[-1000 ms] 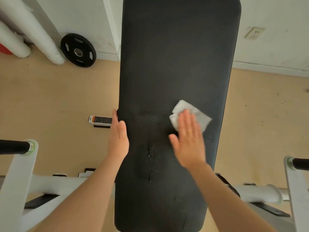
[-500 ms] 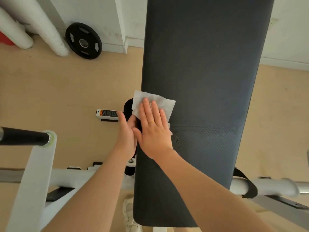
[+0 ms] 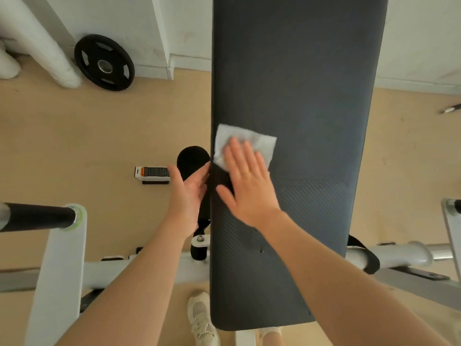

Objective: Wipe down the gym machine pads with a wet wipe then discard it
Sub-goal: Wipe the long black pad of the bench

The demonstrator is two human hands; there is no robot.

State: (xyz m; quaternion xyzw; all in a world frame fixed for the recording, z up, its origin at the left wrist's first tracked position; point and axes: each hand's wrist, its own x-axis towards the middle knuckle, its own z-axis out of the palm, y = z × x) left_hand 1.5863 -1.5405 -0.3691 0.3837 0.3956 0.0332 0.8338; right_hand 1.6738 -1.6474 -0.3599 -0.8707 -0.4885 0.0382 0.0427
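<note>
Two bare hands at the left side of a long black bench pad (image 3: 294,78). Right hand (image 3: 249,186) lies flat, fingers spread and extended, pressing a white wet wipe (image 3: 259,142) onto the pad near its left edge; the wipe shows beyond the fingertips, its near part hidden under the palm. A thin ring sits on one finger of that hand. Left hand (image 3: 187,193) is open, palm turned toward the pad's left edge, fingers loosely extended, holding nothing; whether it touches the edge cannot be told.

Writing: a small white and black box (image 3: 152,172) with an orange patch lies on the tan floor (image 3: 74,136) just left of the left hand; its print is too small to read.

Surroundings: a black weight plate (image 3: 104,62) leans against the white wall (image 3: 119,18), upper left. A black roller pad (image 3: 190,158) sits just beyond the left fingers. White machine frame (image 3: 59,265) with a black-sleeved bar (image 3: 37,217) stands lower left; a grey tube (image 3: 404,255) with a black strap runs right of the pad. One white sneaker (image 3: 202,318) shows beside the pad's near end. Small droplets on the pad near the right wrist
</note>
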